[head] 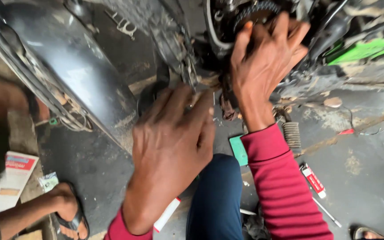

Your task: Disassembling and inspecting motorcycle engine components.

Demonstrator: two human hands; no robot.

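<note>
A grimy grey workshop floor [365,146] fills the frame, with a motorcycle's dark engine [227,26] across the top. The right hand [265,58], upper centre, spreads open fingers against a toothed sprocket [256,10], seemingly to steady it. The left hand [172,146], centre, reaches toward the engine's underside; its grip cannot be told.

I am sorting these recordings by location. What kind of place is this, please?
Probably a small motorbike repair shop: both hands, left and right, work at a greasy sprocket, with a spring and tube lying on the stained floor.
</note>
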